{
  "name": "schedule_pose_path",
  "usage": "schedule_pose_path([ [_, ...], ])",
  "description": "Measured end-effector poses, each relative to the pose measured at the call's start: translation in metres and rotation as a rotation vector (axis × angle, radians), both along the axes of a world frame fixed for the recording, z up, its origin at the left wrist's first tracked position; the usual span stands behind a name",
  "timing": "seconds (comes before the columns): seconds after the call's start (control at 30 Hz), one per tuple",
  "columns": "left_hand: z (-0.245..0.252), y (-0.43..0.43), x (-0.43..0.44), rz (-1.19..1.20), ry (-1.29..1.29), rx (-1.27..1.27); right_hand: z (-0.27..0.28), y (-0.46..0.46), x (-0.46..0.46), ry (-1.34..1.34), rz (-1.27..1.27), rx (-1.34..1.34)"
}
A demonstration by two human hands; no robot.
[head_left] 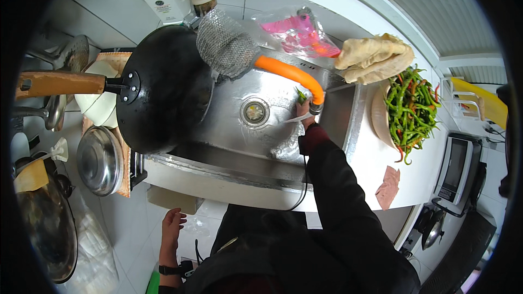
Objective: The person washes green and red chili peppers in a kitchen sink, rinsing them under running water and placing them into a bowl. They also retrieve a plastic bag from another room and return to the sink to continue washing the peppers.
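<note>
Beneath the end of the orange faucet hose (291, 72), my right hand (303, 111) is inside the stainless steel sink (229, 128). Water runs from the hose beside it. A green leafy piece (301, 97) shows at my fingertips; the hose end partly hides the hand, so its grip on the piece is unclear. My left hand (173, 221) hangs in front of the counter, fingers apart and holding nothing. The sink drain (255, 111) has small scraps in its strainer. A black wok (163, 90) with a wooden handle rests over the sink's left side.
A bowl (381, 116) heaped with green and red chili peppers (410, 110) stands right of the sink, near a pink cloth (388, 188). A tan cloth (374, 58) and a plastic bag (296, 34) lie behind. A metal lid (99, 160) sits at left.
</note>
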State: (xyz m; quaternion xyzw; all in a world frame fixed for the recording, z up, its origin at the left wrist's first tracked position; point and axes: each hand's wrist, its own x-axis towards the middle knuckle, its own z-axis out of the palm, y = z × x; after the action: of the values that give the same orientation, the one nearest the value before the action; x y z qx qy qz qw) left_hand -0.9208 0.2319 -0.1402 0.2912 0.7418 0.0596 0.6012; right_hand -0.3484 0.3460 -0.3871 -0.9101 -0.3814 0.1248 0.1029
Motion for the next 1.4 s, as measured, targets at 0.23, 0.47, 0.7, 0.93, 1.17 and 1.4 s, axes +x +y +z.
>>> schedule_pose_path([
  [0.23,0.001,0.0,0.009,-0.04,-0.02,-0.031,0.04,-0.004,-0.046,0.246,0.417,-0.314],
  [0.47,0.008,0.013,0.016,-0.05,-0.109,0.095,0.109,0.007,-0.079,1.587,-0.31,0.079],
  [0.7,0.001,0.006,0.004,-0.039,-0.1,0.075,0.075,0.016,-0.137,0.285,0.689,-0.138],
  [0.93,-0.003,-0.016,-0.027,-0.022,-0.032,0.087,0.036,0.013,-0.171,0.181,0.605,-0.365],
  [1.17,-0.009,-0.036,-0.044,0.03,-0.03,0.107,0.025,0.019,-0.161,0.213,0.667,-0.373],
  [1.4,0.007,-0.022,-0.028,0.013,-0.028,0.133,0.028,0.014,-0.155,-0.157,0.952,-0.378],
])
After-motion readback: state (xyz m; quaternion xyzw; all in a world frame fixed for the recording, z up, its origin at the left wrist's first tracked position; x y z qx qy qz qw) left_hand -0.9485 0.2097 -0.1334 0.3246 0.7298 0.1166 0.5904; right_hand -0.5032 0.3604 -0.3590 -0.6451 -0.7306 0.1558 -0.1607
